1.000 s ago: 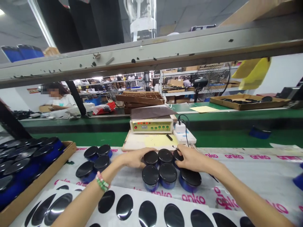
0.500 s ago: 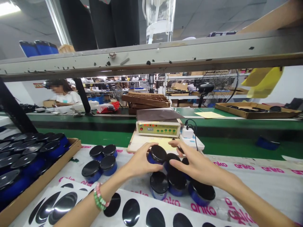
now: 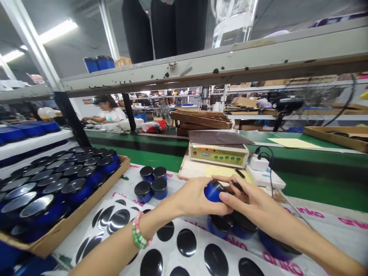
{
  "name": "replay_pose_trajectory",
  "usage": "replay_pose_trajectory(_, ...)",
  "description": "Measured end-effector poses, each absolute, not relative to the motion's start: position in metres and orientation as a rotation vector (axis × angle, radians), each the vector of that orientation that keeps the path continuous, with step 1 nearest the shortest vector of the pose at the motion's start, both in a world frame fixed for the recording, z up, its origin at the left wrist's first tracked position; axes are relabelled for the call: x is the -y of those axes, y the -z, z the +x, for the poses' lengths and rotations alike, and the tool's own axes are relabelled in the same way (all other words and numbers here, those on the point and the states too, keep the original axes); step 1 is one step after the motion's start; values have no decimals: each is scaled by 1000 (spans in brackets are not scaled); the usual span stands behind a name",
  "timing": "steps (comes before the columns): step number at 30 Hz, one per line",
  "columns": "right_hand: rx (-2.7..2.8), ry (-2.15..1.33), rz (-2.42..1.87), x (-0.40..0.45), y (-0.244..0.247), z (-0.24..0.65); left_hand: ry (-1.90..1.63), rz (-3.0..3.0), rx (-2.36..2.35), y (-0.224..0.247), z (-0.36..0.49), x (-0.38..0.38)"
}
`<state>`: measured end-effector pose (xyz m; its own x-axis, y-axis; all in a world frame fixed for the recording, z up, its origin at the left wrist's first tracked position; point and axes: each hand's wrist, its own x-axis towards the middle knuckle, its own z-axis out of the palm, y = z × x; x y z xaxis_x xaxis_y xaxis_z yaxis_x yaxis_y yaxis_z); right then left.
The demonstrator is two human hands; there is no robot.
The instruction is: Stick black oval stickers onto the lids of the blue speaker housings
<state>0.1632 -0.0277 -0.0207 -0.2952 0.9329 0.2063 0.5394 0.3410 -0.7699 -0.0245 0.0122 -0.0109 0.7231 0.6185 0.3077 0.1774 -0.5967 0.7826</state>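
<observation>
Left hand [image 3: 195, 197] grips tilted blue pot [image 3: 213, 191] in front of control box [image 3: 218, 154] — right hand [image 3: 253, 201] touches pot, can't tell if closed. Four more pots [image 3: 158, 186] left of box.

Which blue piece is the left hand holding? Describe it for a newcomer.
Find the red-lit control box near the picture's middle. Just below it in the picture, the left hand grips a round blue piece. It is held up, clearly tilted; the neighbouring black-topped pieces stand upright.
</observation>
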Motion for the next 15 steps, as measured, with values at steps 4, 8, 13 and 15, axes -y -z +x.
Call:
replay_pose_trajectory(4,1826,-951,-1219,28,29,148,-791,2197,-640,15,-28,-1)
replay_pose_trajectory(8,1954,-864,-1216,28,25,139,-869,2244,-807,17,-48,2)
replay_pose_trajectory(13,1904,-427,-1535,21,9,172,-1385,1894,-1640,25,-145,-48)
replay_pose_trajectory(15,1842,-381,-1611,18,6,184,-1407,1758,-1800,40,-192,-74)
